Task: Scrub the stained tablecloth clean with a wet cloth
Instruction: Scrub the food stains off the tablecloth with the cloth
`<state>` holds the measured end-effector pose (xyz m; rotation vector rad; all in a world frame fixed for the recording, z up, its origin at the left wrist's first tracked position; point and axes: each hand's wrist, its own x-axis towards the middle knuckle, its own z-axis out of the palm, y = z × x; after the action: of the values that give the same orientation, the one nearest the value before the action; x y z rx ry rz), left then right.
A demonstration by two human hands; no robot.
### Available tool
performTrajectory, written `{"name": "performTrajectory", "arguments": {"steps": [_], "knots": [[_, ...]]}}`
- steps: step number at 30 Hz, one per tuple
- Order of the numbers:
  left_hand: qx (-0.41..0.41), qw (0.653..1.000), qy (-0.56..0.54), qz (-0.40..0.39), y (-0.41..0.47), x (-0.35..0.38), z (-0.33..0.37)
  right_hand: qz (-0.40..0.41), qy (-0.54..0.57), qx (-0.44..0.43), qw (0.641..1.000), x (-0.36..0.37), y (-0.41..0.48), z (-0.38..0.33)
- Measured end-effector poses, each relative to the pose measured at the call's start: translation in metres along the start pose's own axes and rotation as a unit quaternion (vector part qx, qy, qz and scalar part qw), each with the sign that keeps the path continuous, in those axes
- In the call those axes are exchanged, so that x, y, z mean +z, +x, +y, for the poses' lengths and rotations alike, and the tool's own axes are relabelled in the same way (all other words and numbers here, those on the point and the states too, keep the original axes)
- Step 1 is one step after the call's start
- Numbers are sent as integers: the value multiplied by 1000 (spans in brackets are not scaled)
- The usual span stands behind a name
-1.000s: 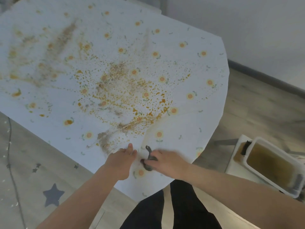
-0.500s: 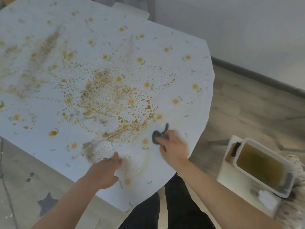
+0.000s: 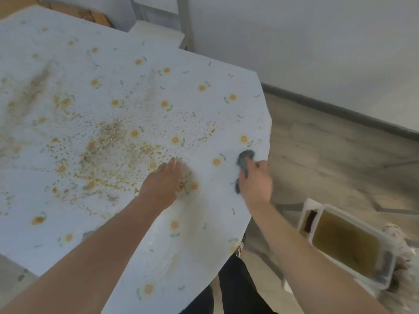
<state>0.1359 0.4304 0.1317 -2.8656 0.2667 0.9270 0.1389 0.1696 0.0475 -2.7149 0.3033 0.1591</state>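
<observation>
Currently: wet cloth (image 3: 244, 158) being gripped in curled right hand (image 3: 256, 182) at right edge of tablecloth (image 3: 136, 64); left hand (image 3: 163, 180) being pressed flat, fingers straight, at edge of stains (image 3: 108, 141) to left. Cloth judged soft, light, soggy: best bunched in palm. Tablecloth judged thin, slide-prone. Tub (image 3: 347, 245) of murky water standing near right.

Plain white wall (image 3: 317, 48), dark skirting board (image 3: 340, 111) along it, grey wood-plank floor (image 3: 335, 159).
</observation>
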Motion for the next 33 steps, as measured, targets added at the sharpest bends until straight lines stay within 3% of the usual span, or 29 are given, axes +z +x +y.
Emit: {"name": "performTrajectory", "arguments": {"steps": [2,4,5,7,10,13,16,18,20,22,24,26,29,31,33], "knots": [[-19,1000,-4,3,23,-13,0,-86,-32,-157,983,24,-39,-16],[-19,1000,4,2,44,-26,0,-180,-46,-335,923,38,-79,-22],[-10,1000,4,2,54,-33,0,-208,-48,-396,893,38,-87,-16],[17,1000,-5,-2,65,-50,0,-186,-33,-439,878,21,-74,-3],[34,999,-7,1,87,-62,-4,-104,-38,-367,924,-5,3,31],[12,1000,26,-12,104,-47,-4,-17,-46,-201,978,-28,90,52],[-17,999,35,-1,114,-31,-1,-4,-15,-41,999,-42,141,42],[-12,1000,26,-5,115,-31,-2,12,-16,19,1000,-38,142,21],[-11,1000,8,-18,116,-34,-5,21,-40,-42,998,-25,117,-4],[-9,1000,1,-24,118,-36,-6,-51,-22,-176,983,-9,72,-24],[-6,1000,0,-28,118,-36,-8,-212,-3,-315,925,-7,26,-31],[-1,999,1,-36,119,-36,-9,-266,-17,-404,875,-10,16,-18],[-4,999,26,-29,121,-35,-9,-224,-64,-377,897,-28,78,-6],[-3,999,35,-24,121,-36,-7,-150,-53,-243,957,-45,145,1],[-8,999,30,-24,122,-36,-7,-65,-93,-120,986,-58,208,5]]}}
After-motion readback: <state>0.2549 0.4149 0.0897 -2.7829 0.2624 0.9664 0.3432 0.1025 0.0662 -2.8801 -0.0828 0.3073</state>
